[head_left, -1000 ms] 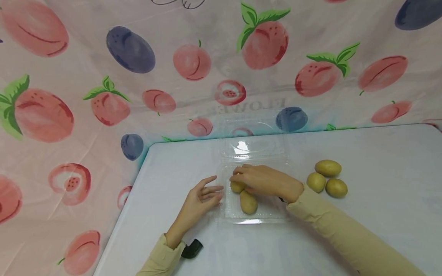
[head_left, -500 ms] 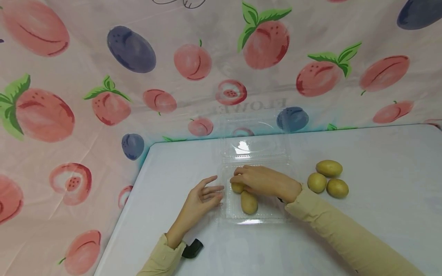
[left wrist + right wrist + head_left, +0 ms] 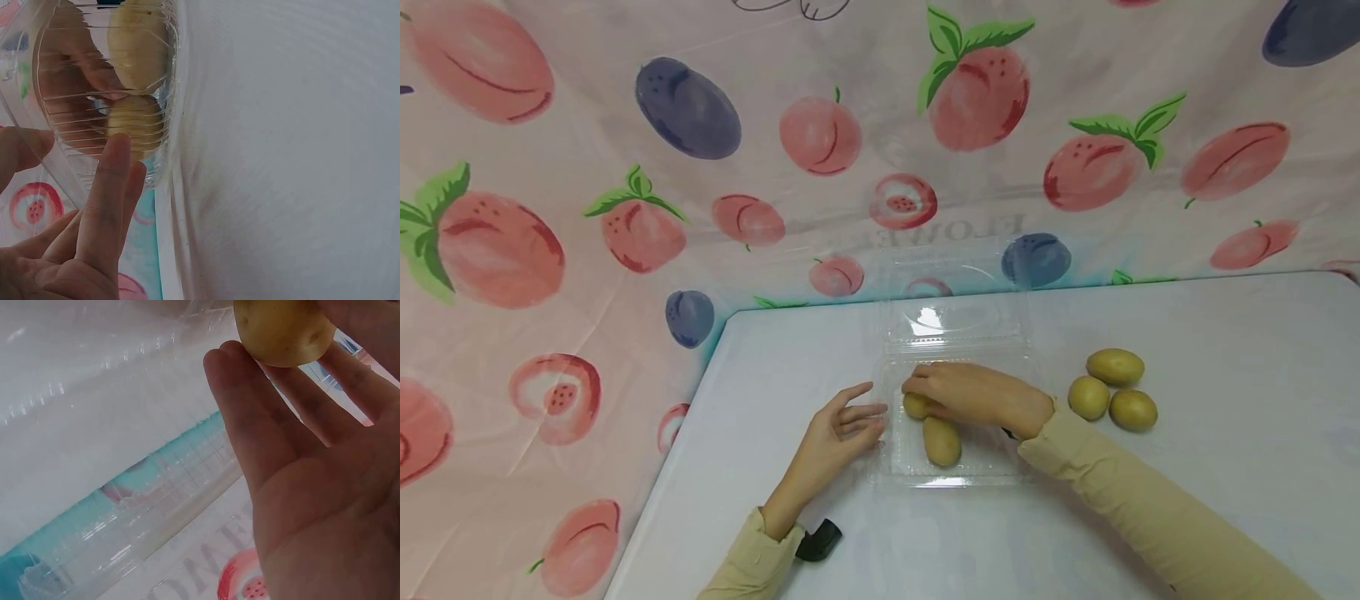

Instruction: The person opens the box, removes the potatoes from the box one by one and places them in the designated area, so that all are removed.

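A clear plastic clamshell box (image 3: pixel 992 465) lies with its lid raised at the back, and two yellow-skinned potatoes show inside it. My right hand (image 3: pixel 981 396) reaches over the box and grips the potato (image 3: pixel 916 406) near its left wall; in the right wrist view that potato (image 3: pixel 284 331) sits between thumb and fingers. Just in front of it lies the other potato (image 3: pixel 942 442). My left hand (image 3: pixel 831 437) is at the box's left side, its fingers fairly straight; in the left wrist view a fingertip (image 3: pixel 115 150) is right at the ribbed wall.
Three more potatoes (image 3: pixel 1112 392) lie in a cluster on the white table (image 3: pixel 1240 467), right of the box. The transparent lid (image 3: pixel 955 312) stands up before a fruit-printed cloth (image 3: pixel 820 50). A black object (image 3: pixel 818 542) is at my left wrist.
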The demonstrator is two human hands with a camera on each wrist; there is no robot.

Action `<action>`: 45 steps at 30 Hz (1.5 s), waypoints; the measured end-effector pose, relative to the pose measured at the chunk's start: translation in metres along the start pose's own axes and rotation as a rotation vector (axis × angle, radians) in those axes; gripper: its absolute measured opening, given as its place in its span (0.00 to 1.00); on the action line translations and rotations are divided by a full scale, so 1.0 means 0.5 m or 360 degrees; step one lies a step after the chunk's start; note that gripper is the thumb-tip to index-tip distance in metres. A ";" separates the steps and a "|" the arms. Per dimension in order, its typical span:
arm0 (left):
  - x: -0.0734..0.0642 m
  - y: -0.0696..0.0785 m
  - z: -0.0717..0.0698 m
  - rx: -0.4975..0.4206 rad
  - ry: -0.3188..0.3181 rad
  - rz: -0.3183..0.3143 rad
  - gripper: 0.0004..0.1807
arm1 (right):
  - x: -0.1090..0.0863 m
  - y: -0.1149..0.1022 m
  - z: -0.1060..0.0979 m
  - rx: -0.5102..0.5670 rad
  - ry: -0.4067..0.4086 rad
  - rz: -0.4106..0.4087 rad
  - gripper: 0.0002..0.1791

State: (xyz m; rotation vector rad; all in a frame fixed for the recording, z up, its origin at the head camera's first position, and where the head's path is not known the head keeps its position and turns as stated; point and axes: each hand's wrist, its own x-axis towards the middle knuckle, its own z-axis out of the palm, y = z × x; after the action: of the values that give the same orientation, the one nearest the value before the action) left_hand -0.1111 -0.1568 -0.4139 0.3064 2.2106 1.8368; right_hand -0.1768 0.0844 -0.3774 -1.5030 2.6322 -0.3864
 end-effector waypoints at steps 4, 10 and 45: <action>0.000 0.000 0.001 0.0007 0.0004 0.0005 0.35 | 0.001 0.003 0.003 -0.0002 0.0032 -0.0048 0.12; 0.000 0.001 0.002 0.0015 -0.0005 0.0004 0.35 | 0.001 0.005 0.004 -0.0059 0.0084 -0.0114 0.10; -0.002 0.003 0.000 0.0004 0.0004 -0.0016 0.36 | -0.017 -0.005 -0.035 -0.0095 0.0026 -0.0047 0.19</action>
State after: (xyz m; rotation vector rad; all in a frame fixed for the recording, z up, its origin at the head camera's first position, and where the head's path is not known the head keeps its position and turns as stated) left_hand -0.1100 -0.1567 -0.4125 0.2931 2.2121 1.8305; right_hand -0.1740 0.0935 -0.3603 -1.5647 2.6594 -0.3261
